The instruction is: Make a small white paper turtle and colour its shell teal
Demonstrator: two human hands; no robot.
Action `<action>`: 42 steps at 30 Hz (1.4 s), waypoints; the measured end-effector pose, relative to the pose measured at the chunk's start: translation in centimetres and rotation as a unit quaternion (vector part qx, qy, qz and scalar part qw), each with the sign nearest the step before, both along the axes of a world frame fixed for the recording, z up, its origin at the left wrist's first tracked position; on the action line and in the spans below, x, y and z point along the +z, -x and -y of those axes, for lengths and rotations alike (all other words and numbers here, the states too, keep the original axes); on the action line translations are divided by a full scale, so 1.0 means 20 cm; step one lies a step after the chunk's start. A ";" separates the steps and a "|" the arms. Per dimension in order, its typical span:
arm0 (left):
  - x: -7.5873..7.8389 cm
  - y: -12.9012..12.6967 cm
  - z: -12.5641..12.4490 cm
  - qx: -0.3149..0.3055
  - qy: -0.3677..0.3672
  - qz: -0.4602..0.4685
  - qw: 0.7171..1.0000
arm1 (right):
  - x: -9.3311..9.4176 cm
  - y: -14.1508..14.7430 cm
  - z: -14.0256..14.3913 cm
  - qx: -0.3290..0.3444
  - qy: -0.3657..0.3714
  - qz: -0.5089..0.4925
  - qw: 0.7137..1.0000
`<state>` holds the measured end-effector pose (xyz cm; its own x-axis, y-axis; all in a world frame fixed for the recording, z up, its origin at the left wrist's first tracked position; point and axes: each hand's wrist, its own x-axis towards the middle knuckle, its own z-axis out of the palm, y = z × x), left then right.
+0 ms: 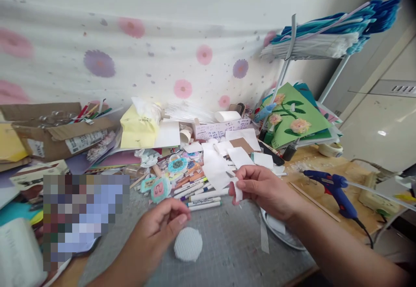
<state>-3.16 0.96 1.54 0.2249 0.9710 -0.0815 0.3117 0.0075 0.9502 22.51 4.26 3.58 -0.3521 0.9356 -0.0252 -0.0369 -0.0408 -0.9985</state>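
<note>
disc: white | scrap: white | mat: grey, gridded | glue gun: blue | cloth: white, pink-purple flowers

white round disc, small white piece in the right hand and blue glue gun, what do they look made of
Round white textured disc: possibly fabric or foam, matte, from its fine bumpy surface.
Small white flat piece: probably paper or thin fabric, matte, being thin and without shine.
Blue glue gun: likely hard plastic, smooth, from its moulded shape.
</note>
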 end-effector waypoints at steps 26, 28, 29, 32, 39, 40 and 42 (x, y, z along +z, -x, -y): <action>-0.06 -0.14 0.01 0.007 0.033 0.228 0.973 | -0.09 0.16 0.11 0.010 -0.108 0.180 0.978; -0.06 -0.14 0.00 -0.010 0.069 0.278 0.958 | -0.11 0.15 0.11 -0.020 -0.170 0.218 0.961; -0.06 -0.13 0.00 -0.016 0.093 0.312 0.945 | -0.11 0.15 0.11 -0.032 -0.204 0.239 0.949; -0.06 -0.13 0.00 -0.038 0.149 0.365 0.918 | -0.14 0.13 0.12 -0.049 -0.289 0.279 0.915; -0.05 -0.16 0.01 -0.020 0.153 0.288 0.945 | -0.16 0.11 0.14 -0.062 -0.463 0.311 0.827; -0.05 -0.16 0.01 -0.022 0.146 0.271 0.951 | -0.16 0.11 0.14 -0.072 -0.466 0.306 0.827; -0.05 -0.17 0.02 -0.042 0.138 0.230 0.963 | -0.16 0.11 0.14 -0.091 -0.469 0.289 0.829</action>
